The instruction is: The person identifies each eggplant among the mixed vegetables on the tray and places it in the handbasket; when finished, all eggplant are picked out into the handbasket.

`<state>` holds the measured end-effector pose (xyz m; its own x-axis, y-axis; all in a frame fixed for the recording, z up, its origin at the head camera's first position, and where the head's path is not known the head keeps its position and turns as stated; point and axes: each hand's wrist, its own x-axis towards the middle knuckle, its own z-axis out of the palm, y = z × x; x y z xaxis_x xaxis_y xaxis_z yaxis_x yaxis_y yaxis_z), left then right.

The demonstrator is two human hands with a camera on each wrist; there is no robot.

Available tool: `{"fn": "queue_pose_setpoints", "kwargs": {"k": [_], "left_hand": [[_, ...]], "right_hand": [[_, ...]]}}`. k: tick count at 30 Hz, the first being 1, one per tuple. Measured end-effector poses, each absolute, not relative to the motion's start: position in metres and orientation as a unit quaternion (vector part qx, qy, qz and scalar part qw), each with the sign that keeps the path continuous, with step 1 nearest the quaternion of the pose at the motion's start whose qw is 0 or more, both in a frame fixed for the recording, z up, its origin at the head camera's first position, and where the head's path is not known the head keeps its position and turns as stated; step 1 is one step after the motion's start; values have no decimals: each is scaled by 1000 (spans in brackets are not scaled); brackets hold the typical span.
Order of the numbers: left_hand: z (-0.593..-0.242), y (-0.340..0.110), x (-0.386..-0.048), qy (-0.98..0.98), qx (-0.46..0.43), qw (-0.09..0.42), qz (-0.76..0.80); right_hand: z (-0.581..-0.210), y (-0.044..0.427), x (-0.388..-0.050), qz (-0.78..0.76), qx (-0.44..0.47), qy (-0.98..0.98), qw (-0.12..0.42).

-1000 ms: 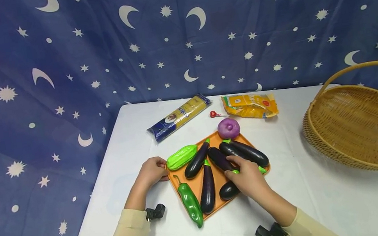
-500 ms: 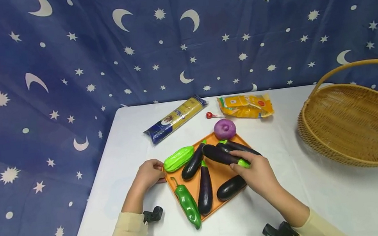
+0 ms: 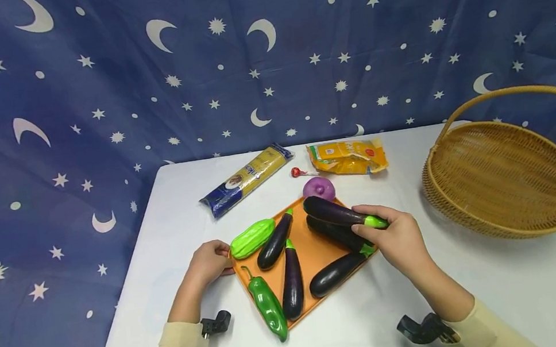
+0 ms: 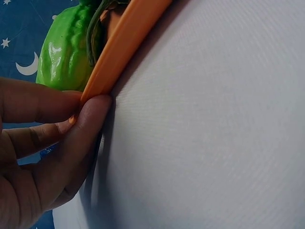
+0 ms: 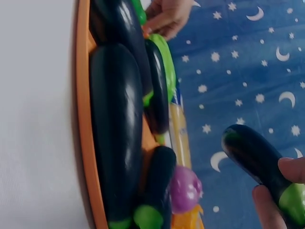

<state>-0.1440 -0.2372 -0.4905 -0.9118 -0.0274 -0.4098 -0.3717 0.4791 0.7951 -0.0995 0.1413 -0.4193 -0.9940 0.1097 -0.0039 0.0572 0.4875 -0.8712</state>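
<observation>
Curtain [image 3: 222, 59] — starred, blue — behind white table [image 3: 340, 339]; left hand [image 3: 209, 263] pinches tray [image 3: 314, 253]; right hand [image 3: 400, 234] grips eggplant [image 3: 332, 210].

right hand [image 3: 398, 235] is pinching an eggplant [image 3: 332, 210] over the orange tray [image 3: 315, 257]
left hand [image 3: 207, 262] is gripping the tray's left corner

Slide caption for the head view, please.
Left hand pinches the corner of an orange tray; right hand holds an eggplant above it, wicker basket to the right.
</observation>
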Motion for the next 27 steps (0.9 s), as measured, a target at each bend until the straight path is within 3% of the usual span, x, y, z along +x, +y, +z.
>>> {"fn": "queue_pose_setpoints", "kwargs": {"k": [4,19,27], "left_hand": [[-489,-237,-143,846,-112,178,491],[-484,-251,-134,852,-109,188,476],[-486,-241,-144,847,-88,197,486]], "right_hand": [[-415,155,-101,509,-65,-858,32],[-399,203,-103,514,-72,-844,137],[-384,253,-95,499,-135,-836,183]]}}
